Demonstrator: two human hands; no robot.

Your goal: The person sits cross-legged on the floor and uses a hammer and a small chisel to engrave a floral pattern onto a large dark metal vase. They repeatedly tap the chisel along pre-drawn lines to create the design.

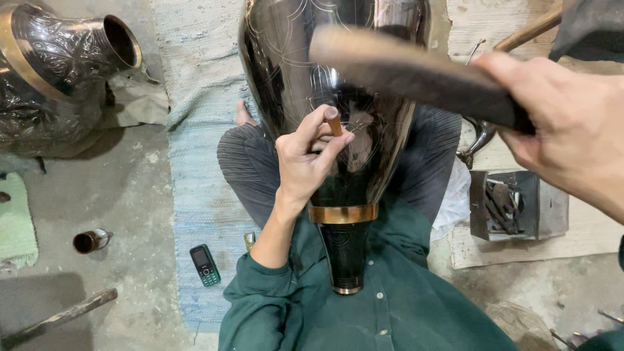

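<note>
Two hands work over a tall polished dark metal vase (338, 97) with a copper band, lying across the seated person's lap. Left of it, a small green mobile phone (205, 265) rests on the blue rug. The left hand (305, 159) pinches a short copper-coloured punch (333, 122) against the vase. The right hand (572, 123) is clenched around a blurred dark wooden mallet (416, 71) raised above it.

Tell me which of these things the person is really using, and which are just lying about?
In use: dark metal vase, small chisel in left hand, wooden mallet in right hand.
Lying about: mobile phone, embossed vase, tool box, small cup.
</note>
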